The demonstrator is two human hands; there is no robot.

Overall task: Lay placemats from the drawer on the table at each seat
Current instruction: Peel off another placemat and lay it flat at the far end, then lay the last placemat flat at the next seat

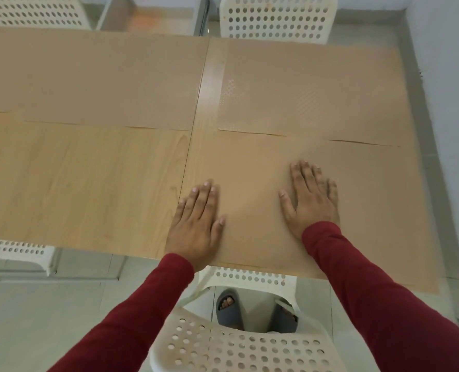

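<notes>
A tan placemat (362, 200) lies flat on the near right part of the wooden table (88, 189). My left hand (196, 224) presses palm down on its left edge, fingers apart. My right hand (313, 200) rests flat on the mat's middle, fingers spread. Neither hand grips anything. Another tan placemat (317, 95) covers the far right seat, its near edge overlapping the near mat. A third placemat (96, 79) covers the far left area of the table. The near mat's right corner hangs past the table edge.
A white perforated chair (236, 342) stands right under me at the near edge, my sandalled feet behind it. Two white chairs (276, 20) stand at the far side, another chair (13, 253) at the near left. A grey wall (454, 103) runs along the right.
</notes>
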